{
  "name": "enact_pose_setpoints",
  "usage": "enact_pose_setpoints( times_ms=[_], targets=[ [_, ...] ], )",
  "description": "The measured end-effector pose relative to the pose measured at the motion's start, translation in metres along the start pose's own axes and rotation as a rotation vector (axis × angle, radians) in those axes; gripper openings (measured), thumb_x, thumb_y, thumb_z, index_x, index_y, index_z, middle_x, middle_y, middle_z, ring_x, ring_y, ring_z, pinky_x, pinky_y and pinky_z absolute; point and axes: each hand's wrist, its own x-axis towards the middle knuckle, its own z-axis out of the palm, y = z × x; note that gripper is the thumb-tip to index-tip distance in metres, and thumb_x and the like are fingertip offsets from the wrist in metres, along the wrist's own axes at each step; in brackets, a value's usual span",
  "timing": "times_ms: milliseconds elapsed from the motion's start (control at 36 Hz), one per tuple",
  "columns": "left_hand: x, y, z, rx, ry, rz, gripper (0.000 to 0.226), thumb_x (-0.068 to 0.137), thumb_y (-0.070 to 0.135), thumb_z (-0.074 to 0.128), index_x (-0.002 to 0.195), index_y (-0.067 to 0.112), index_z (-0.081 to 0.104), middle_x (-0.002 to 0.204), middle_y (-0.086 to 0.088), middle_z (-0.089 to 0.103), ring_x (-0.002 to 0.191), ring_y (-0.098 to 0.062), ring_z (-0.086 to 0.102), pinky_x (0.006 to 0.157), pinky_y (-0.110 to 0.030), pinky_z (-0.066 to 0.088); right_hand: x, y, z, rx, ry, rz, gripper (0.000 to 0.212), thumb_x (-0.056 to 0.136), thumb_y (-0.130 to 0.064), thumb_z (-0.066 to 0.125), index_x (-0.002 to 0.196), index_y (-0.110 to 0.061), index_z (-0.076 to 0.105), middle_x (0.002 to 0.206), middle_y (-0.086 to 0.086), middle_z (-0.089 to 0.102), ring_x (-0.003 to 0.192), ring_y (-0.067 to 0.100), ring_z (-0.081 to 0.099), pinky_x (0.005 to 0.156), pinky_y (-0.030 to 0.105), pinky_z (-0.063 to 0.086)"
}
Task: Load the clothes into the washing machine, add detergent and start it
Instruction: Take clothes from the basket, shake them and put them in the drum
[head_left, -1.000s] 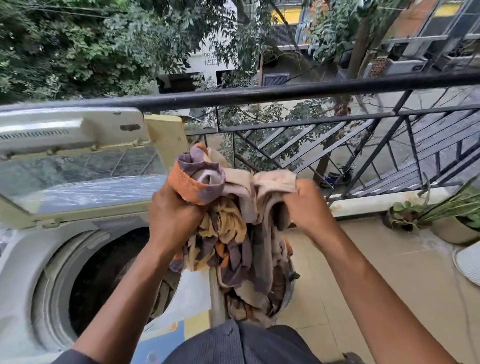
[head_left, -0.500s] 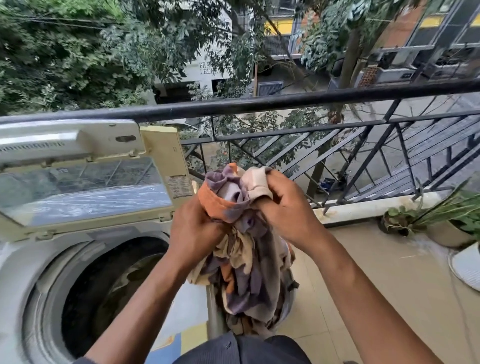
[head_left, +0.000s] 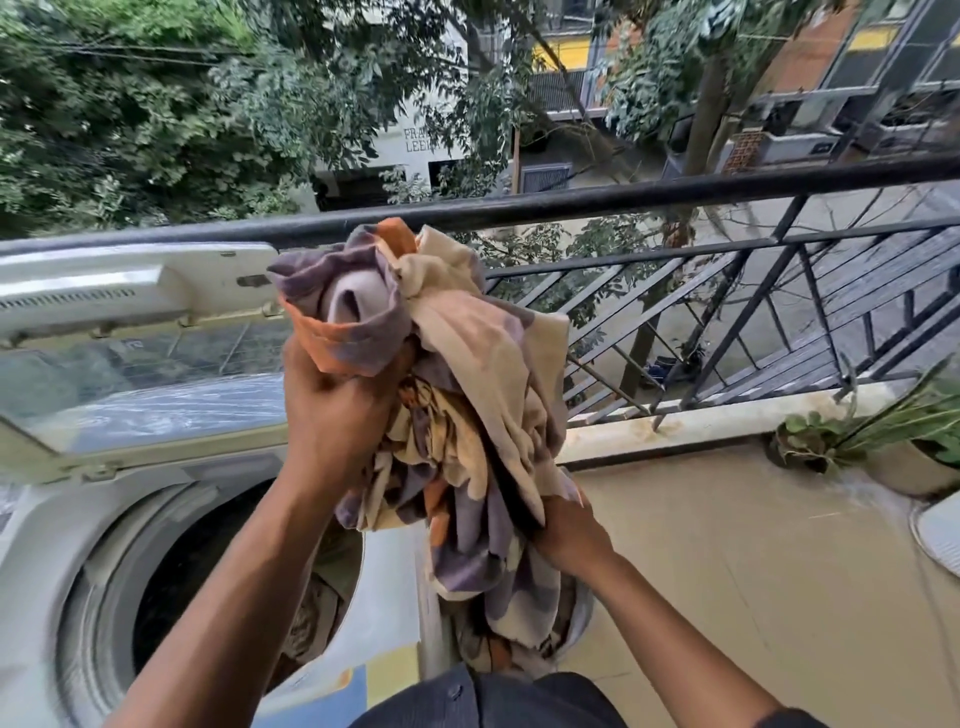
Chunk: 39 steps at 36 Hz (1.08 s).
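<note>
Left hand (head_left: 332, 400) gripping bunched patterned cloth (head_left: 441, 364) high, right hand (head_left: 569, 530) holding its lower folds, open top-loading washing machine (head_left: 62, 530) below left, balcony railing (head_left: 675, 192) behind

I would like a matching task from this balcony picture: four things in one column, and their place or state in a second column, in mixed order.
Things:
1. left hand
2. right hand
3. washing machine lid
4. potted plant

Place or state:
A. raised open
B. grips the top of the cloth
C. on the floor by the railing
D. grips the cloth lower down

Pairs: 1-B, 2-D, 3-A, 4-C
</note>
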Motion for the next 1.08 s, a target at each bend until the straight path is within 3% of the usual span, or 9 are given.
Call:
enact_pose_setpoints(
  times_ms=[167,306,389,500,583,778,861,944,1083],
  targets=[
    [-0.001,-0.028,-0.021,0.25,-0.09,-0.112,0.035,0.083,0.029,0.081,0.117,0.023,0.074,0.111,0.006,0.078,0.105,-0.015,0.074,0.09,-0.045,0.061,0.01,0.0,-0.016,-0.085,0.011,0.088,0.031,0.097,-0.029,0.049,0.119,-0.014,0.066,0.13,0.012,0.065,0.12,0.037,0.062,0.084,0.037,0.049],
    [-0.014,-0.049,-0.023,0.485,-0.19,-0.242,0.04,0.078,0.056,0.079,0.116,0.048,0.07,0.108,0.015,0.077,0.104,-0.005,0.072,0.088,-0.049,0.061,-0.005,-0.042,-0.078,0.142,0.252,-0.002,0.027,0.098,-0.031,0.049,0.083,-0.012,0.061,0.092,0.013,0.068,0.089,0.033,0.066,0.068,0.039,0.047],
    [-0.02,-0.051,-0.021,0.564,-0.194,-0.271,0.05,0.077,0.06,0.074,0.12,0.036,0.07,0.107,0.012,0.078,0.102,-0.01,0.072,0.083,-0.044,0.061,-0.034,-0.078,-0.109,0.294,0.371,-0.166,0.041,0.087,-0.049,0.044,0.067,-0.015,0.052,0.066,-0.001,0.055,0.066,0.02,0.053,0.059,0.038,0.041],
    [-0.018,-0.051,-0.023,0.57,-0.153,-0.297,0.05,0.073,0.059,0.07,0.114,0.03,0.074,0.099,0.008,0.078,0.097,-0.013,0.073,0.076,-0.04,0.059,-0.05,-0.095,-0.112,0.315,0.451,-0.301,0.034,0.091,-0.043,0.045,0.066,-0.021,0.045,0.065,-0.005,0.048,0.063,0.015,0.042,0.056,0.038,0.034],
    [-0.016,-0.051,-0.028,0.592,-0.176,-0.288,0.05,0.075,0.058,0.073,0.118,0.032,0.072,0.105,0.009,0.078,0.101,-0.012,0.073,0.081,-0.043,0.06,-0.046,-0.093,-0.098,0.329,0.419,-0.263,0.035,0.094,-0.046,0.042,0.076,-0.019,0.053,0.073,0.003,0.06,0.071,0.022,0.053,0.062,0.042,0.043],
    [-0.033,-0.045,-0.019,0.597,-0.463,-0.281,0.052,0.07,0.062,0.078,0.118,0.061,0.059,0.107,0.036,0.07,0.102,0.014,0.065,0.082,-0.02,0.055,-0.045,-0.091,-0.087,0.255,0.363,-0.174,0.045,0.108,-0.037,0.04,0.071,-0.013,0.051,0.075,0.008,0.06,0.075,0.029,0.058,0.063,0.039,0.04],
    [-0.035,-0.048,-0.014,0.659,-0.546,-0.327,0.076,0.053,0.085,0.078,0.12,0.054,0.059,0.107,0.029,0.069,0.1,0.003,0.066,0.082,-0.029,0.056,-0.055,-0.101,-0.091,0.23,0.369,-0.21,0.039,0.105,-0.034,0.042,0.082,-0.01,0.062,0.083,0.012,0.069,0.081,0.033,0.064,0.066,0.04,0.047],
    [-0.032,-0.046,-0.011,0.75,-0.583,-0.263,0.097,0.044,0.098,0.068,0.126,0.048,0.056,0.108,0.037,0.058,0.098,0.005,0.059,0.076,-0.016,0.048,-0.065,-0.108,-0.093,0.203,0.397,-0.272,0.033,0.106,-0.025,0.047,0.074,-0.018,0.054,0.077,0.006,0.064,0.08,0.033,0.062,0.065,0.04,0.044],
    [-0.037,-0.039,0.001,0.75,-0.469,-0.075,0.059,0.067,0.074,0.064,0.117,0.042,0.063,0.099,0.012,0.076,0.087,-0.019,0.071,0.066,-0.033,0.054,-0.062,-0.101,-0.095,0.252,0.368,-0.288,0.022,0.086,-0.022,0.045,0.068,-0.013,0.054,0.072,0.008,0.064,0.076,0.035,0.061,0.061,0.044,0.047]
  ],
)
